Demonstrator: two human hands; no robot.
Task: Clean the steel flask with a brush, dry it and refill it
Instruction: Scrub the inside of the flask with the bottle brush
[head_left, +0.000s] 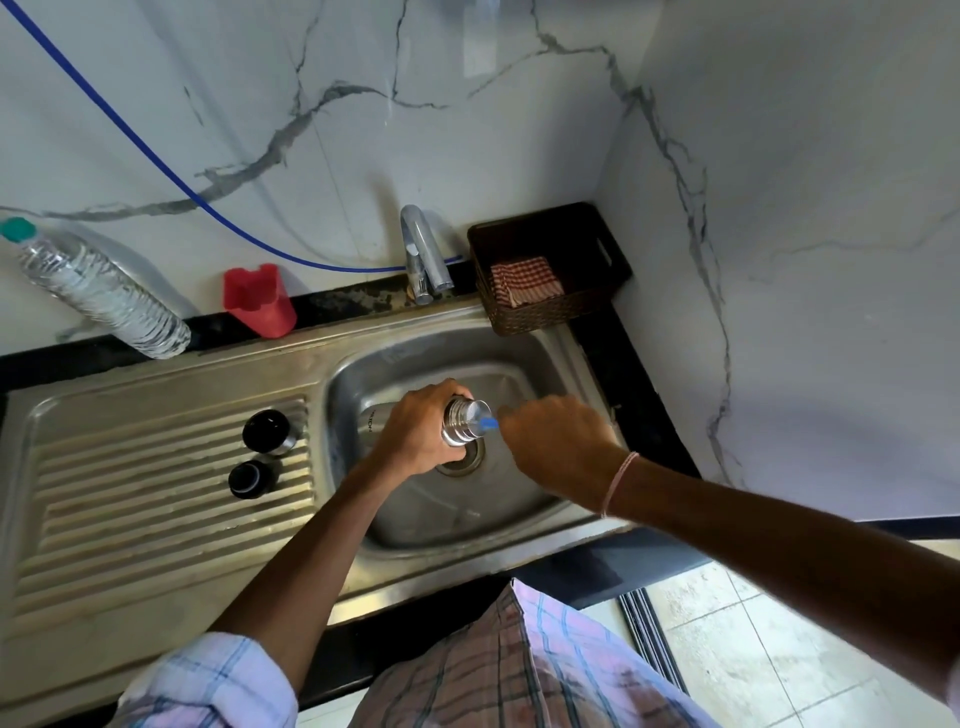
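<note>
At a steel sink (441, 512) set into a black countertop (641, 395) in the corner of a marble-veined wall (779, 156), a person scrubs a steel flask (461, 423) over the drain (466, 461). The left hand (421, 431) wraps its fingers round the flask's shoulder and holds it tipped on its side inside the basin, mouth to the right. The right hand (561, 436) is a closed fist round the blue brush (488, 423), which enters that mouth. Two dark caps (267, 432) stand on the ribbed drainboard (156, 535), near the basin's left edge. Along the back rim stand a plastic water bottle (98, 291), a red cup (258, 300), the tap (423, 254) and a wicker basket (540, 314) holding a checked cloth (524, 280). The side wall closes in just right of the basin, and tiled floor (753, 649) shows below the counter's front edge.
</note>
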